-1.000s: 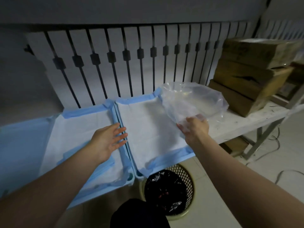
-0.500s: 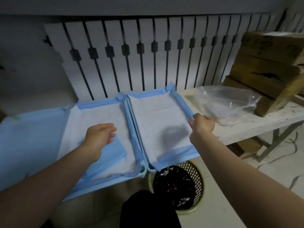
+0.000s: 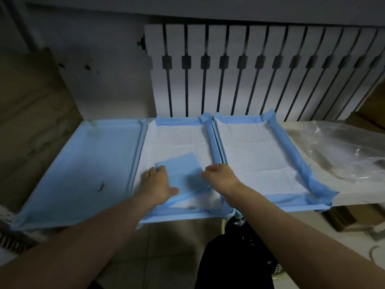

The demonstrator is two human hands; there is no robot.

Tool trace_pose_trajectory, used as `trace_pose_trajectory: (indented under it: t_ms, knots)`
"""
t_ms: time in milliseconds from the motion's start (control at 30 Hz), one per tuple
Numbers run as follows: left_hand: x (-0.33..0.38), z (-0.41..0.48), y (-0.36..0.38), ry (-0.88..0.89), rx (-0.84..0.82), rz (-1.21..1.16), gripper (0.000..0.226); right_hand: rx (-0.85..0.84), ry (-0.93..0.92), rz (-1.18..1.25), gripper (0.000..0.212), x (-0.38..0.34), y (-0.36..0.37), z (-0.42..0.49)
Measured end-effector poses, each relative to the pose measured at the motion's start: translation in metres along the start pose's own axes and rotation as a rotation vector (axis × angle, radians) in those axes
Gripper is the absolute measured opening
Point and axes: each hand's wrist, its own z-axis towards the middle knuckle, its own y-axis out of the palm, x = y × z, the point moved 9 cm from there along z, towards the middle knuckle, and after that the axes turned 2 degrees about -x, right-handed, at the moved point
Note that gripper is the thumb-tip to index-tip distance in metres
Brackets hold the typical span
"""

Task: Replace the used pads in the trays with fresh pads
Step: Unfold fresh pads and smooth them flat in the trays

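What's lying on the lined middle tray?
A folded blue pad, with the left hand and right hand at its edges. The white liner pad beneath it is partly covered.

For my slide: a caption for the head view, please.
Left hand and right hand at a folded blue pad on the lined middle tray.

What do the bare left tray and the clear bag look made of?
Bare light-blue left tray: probably rigid plastic, smooth, with a moulded raised rim. Clear crumpled bag: thin plastic film, glossy; see-through with bright wrinkle highlights.
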Motion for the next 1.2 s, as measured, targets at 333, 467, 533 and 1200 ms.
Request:
trace_pose_trajectory:
  t_ms: [333, 467, 533, 1200]
  knots:
    - [-0.015, 0.003, 0.006, -0.061, 0.070, -0.578, 0.077, 0.003, 0.086, -0.150, 0.031, 0.001, 0.025, 0.015]
    - [-0.029, 0.000, 0.000, -0.217, 0.059, -1.001, 0.058, 0.051, 0.095, 0.047, 0.024, -0.003, 0.022, 0.020]
    - [-0.021, -0.009, -0.008, -0.243, -0.009, -1.269, 0.031, 0.045, 0.089, 0.134, 0.012, -0.008, 0.019, 0.016]
    - [0.031, -0.107, -0.142, 0.411, 0.096, -1.000, 0.028, -0.302, -0.109, 0.431, 0.036, -0.044, -0.004, -0.086]
